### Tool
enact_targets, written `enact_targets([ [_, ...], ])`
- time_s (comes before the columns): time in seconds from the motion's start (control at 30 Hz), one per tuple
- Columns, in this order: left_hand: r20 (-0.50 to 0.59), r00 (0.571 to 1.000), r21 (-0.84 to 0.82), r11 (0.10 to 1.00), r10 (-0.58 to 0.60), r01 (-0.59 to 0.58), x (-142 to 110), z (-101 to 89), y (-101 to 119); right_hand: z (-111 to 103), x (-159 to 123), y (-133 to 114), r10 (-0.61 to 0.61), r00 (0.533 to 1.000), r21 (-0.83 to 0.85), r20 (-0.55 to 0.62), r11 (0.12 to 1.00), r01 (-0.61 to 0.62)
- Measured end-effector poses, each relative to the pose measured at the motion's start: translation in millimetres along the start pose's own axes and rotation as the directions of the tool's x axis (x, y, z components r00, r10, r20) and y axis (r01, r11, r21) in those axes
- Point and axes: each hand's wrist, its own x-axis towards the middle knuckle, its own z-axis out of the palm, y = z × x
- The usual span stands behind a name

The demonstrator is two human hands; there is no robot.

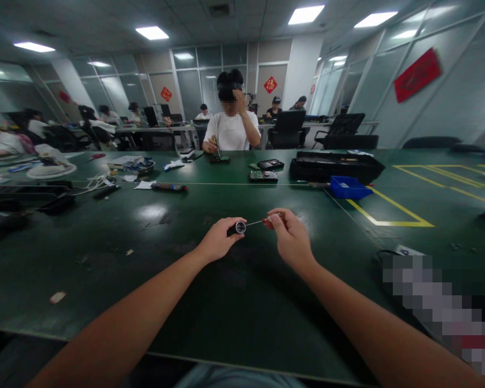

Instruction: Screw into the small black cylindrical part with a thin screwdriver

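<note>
My left hand (217,240) is closed around a small black cylindrical part (240,228), whose round end with a silvery ring faces me. My right hand (293,240) grips a screwdriver (268,221) by its reddish handle. The thin metal shaft points left, and its tip reaches the side of the cylindrical part; whether it sits in a screw is too small to tell. Both hands are above the middle of the green tabletop (226,307). My fingers cover most of the part and of the handle.
Across the table sits a person (232,129) with a tool over a circuit board. Hard drives (263,176), a long black tray (335,166) and a blue bin (350,188) stand beyond my hands. A dark cylindrical tool (168,187) and cables (95,184) lie left.
</note>
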Motion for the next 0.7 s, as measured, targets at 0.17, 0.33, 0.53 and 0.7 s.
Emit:
enact_targets([
  [0.17, 0.015, 1.000, -0.014, 1.000, 0.002, -0.002, 1.4, -0.5, 0.8, 3.6, 5.7, 10.8, 0.151, 0.988, 0.160, -0.027, 0.976, -0.145],
  [0.33, 0.026, 1.000, -0.017, 1.000, -0.002, 0.002, 2.0, 0.4, 1.1, 4.9, 7.2, 16.4, 0.229, 0.973, 0.187, -0.025, 0.957, -0.221],
  [0.53, 0.006, 1.000, 0.010, 1.000, -0.001, 0.001, 1.8, 0.8, -1.8, 1.1, -0.6, 1.4, 0.004, 0.999, -0.066, -0.033, 0.998, -0.006],
  [0.7, -0.010, 1.000, 0.011, 1.000, -0.019, 0.019, 1.3, 0.0, -2.0, -2.8, -4.6, -12.9, -0.074, 0.997, -0.348, -0.024, 0.936, 0.061],
])
